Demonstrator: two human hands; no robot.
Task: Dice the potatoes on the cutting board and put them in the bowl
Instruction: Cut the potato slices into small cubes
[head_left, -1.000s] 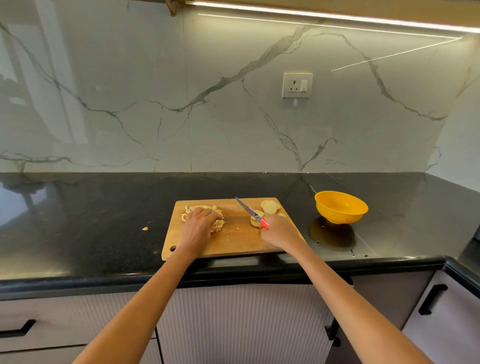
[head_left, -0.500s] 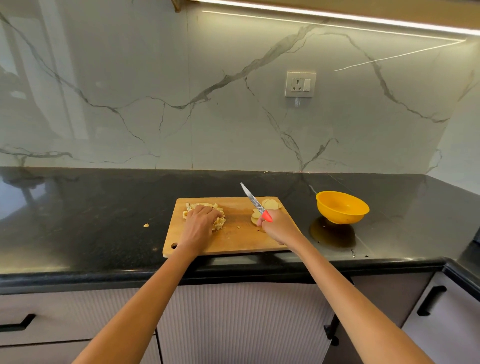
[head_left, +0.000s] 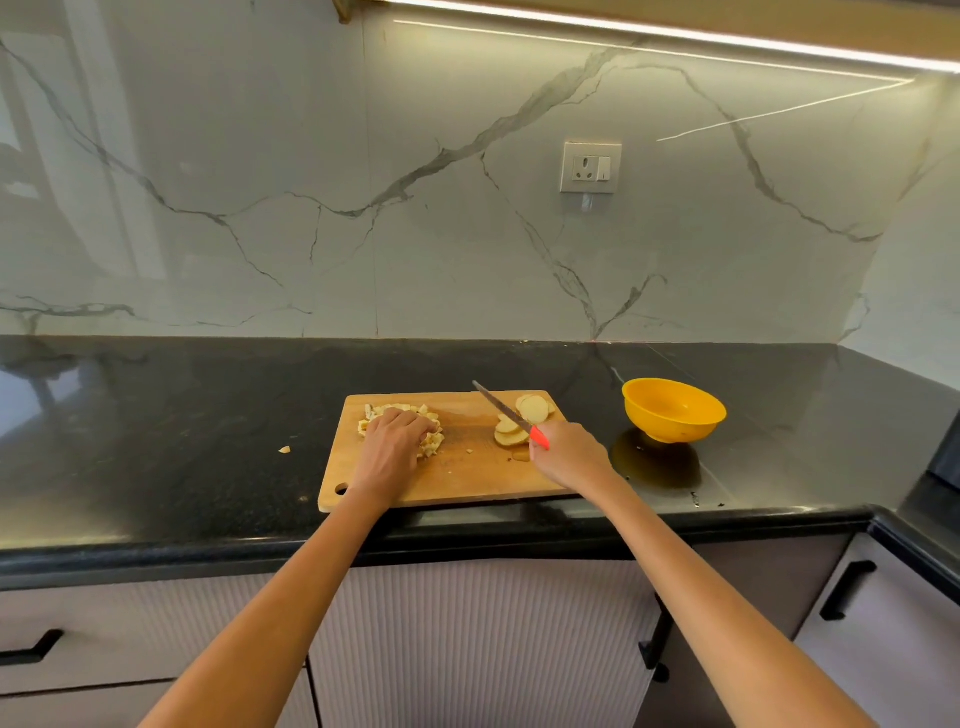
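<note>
A wooden cutting board (head_left: 467, 467) lies near the front edge of a glossy black stone counter (head_left: 156, 441), with a hanging hole at its near left corner. On the board's far left sits a heap of diced potato (head_left: 434, 441). The left hand (head_left: 392, 447) rests on that heap with its fingers curled over the pieces; whether they are gripping any cannot be told from this angle. On the far right part of the board lie several round potato slices (head_left: 532, 410), overlapping one another. The right hand (head_left: 569, 452) grips the red handle of a knife (head_left: 506, 413), fingers wrapped round it, and the blade slants up and away to the left over the slices. A yellow bowl (head_left: 672, 410) stands on the counter just right of the board, apart from it, its shape mirrored in the polished stone. One small potato scrap (head_left: 284, 450) lies on the counter left of the board. Behind runs a white marble-veined wall (head_left: 311, 182) with a socket (head_left: 591, 167), lit by a strip light (head_left: 675, 39) above. Pale ribbed cabinet doors (head_left: 467, 649) with black handles sit below the counter.
</note>
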